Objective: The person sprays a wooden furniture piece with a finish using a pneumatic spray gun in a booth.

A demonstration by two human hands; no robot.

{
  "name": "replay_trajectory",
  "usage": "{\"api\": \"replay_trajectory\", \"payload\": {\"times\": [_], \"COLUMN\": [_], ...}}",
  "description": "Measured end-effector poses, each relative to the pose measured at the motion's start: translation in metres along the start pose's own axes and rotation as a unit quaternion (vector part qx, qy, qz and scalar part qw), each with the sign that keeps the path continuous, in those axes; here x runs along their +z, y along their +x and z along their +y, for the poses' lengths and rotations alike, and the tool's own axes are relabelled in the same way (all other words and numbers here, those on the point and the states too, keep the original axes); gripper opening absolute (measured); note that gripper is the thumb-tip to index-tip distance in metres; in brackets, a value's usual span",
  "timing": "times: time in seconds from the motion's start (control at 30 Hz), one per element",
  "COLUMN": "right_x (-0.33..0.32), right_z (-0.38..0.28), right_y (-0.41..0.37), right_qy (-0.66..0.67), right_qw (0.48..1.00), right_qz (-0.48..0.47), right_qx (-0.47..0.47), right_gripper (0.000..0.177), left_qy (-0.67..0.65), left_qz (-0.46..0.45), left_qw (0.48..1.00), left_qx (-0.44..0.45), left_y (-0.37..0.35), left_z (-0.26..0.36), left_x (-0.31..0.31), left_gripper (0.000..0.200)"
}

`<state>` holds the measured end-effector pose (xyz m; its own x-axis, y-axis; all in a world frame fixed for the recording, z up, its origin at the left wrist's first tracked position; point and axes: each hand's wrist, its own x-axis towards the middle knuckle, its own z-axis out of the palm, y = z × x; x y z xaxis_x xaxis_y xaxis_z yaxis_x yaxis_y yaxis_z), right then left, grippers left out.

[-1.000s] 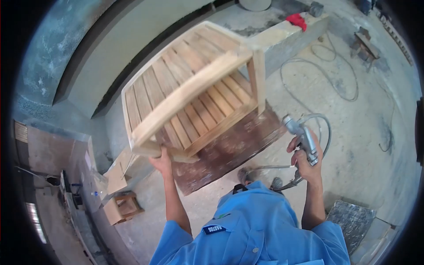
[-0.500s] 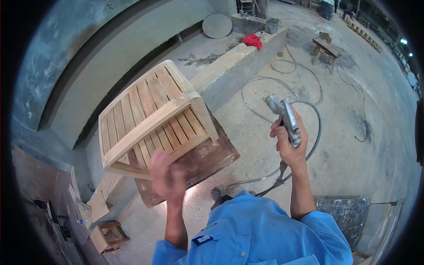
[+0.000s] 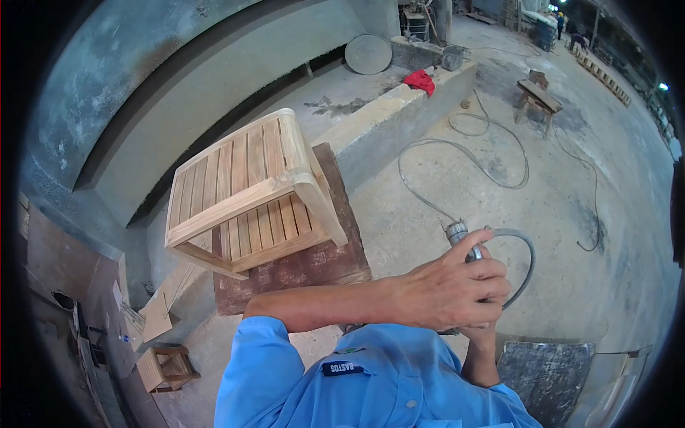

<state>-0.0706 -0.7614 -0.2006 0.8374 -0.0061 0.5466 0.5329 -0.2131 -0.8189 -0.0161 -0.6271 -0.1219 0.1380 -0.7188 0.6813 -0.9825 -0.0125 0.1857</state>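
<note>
My left hand (image 3: 457,289) reaches across my body, its fingers curled over a metal spray gun (image 3: 457,230). Behind it, my right hand (image 3: 481,334) grips the same spray gun from below; most of its fingers are hidden. A grey hose (image 3: 529,257) loops out from the gun on the right. To the left, a slatted wooden stool (image 3: 232,187) with a lower slatted shelf stands on a reddish-brown board (image 3: 314,265). Neither hand touches the stool.
A low concrete wall (image 3: 399,114) bears a red cloth (image 3: 419,82). Thin hose coils (image 3: 524,171) lie across the floor. A small wooden bench (image 3: 539,98) stands farther off, and a small wooden stool (image 3: 168,367) sits at lower left. People are in the far background.
My left hand has swung from beside the stool across to the spray gun. My right hand has lowered with the gun. The stool has turned slightly on its board.
</note>
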Motion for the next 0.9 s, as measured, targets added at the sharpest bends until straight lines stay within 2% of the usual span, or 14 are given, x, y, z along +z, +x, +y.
{"api": "replay_trajectory", "payload": {"times": [0.13, 0.2, 0.33, 0.4, 0.5, 0.6, 0.7, 0.77, 0.8, 0.83, 0.87, 0.9], "right_x": [-0.01, -0.017, -0.021, -0.021, -0.021, -0.024, -0.023, -0.011, -0.008, -0.012, -0.021, -0.029], "right_z": [0.002, 0.009, 0.01, 0.007, 0.016, 0.018, 0.023, 0.036, 0.041, 0.039, 0.034, 0.032], "right_y": [-0.006, -0.008, -0.008, -0.007, -0.006, -0.001, 0.01, 0.01, 0.012, 0.02, 0.034, 0.046], "right_qy": [-0.011, 0.005, 0.017, 0.025, 0.007, 0.029, 0.032, 0.071, 0.109, 0.111, 0.131, 0.151], "right_qw": [1.0, 0.999, 0.998, 0.997, 0.997, 0.996, 0.994, 0.994, 0.993, 0.992, 0.983, 0.969], "right_qz": [-0.001, -0.04, -0.061, -0.054, -0.075, -0.087, -0.107, -0.076, -0.042, -0.042, -0.093, -0.145], "right_qx": [0.021, -0.036, -0.021, 0.041, 0.011, 0.013, 0.002, 0.018, 0.038, 0.041, 0.088, 0.133], "right_gripper": [0.064, 0.07, 0.072, 0.075, 0.077, 0.075, 0.068, 0.064, 0.06, 0.06, 0.059, 0.057], "left_qy": [-0.001, 0.001, 0.014, 0.022, 0.025, 0.037, 0.053, 0.045, 0.044, 0.089, 0.134, 0.159], "left_qz": [0.026, 0.035, 0.048, 0.052, 0.053, 0.063, 0.041, 0.036, 0.034, 0.071, 0.107, 0.106], "left_qw": [1.0, 0.999, 0.999, 0.998, 0.998, 0.996, 0.996, 0.994, 0.994, 0.986, 0.972, 0.95], "left_qx": [0.0, -0.003, -0.012, -0.017, -0.03, -0.041, -0.05, -0.089, -0.092, -0.125, -0.158, -0.246], "left_y": [0.0, 0.0, -0.001, -0.003, -0.006, -0.006, -0.008, -0.011, -0.016, -0.025, -0.036, -0.054], "left_z": [0.004, 0.005, 0.003, 0.003, 0.002, 0.0, -0.002, 0.004, 0.006, 0.008, 0.009, 0.008], "left_x": [0.011, 0.015, 0.02, 0.023, 0.024, 0.028, 0.023, 0.015, 0.013, 0.011, 0.008, 0.0], "left_gripper": [0.006, 0.005, 0.003, 0.003, 0.003, 0.003, 0.011, 0.027, 0.027, 0.034, 0.042, 0.041]}}
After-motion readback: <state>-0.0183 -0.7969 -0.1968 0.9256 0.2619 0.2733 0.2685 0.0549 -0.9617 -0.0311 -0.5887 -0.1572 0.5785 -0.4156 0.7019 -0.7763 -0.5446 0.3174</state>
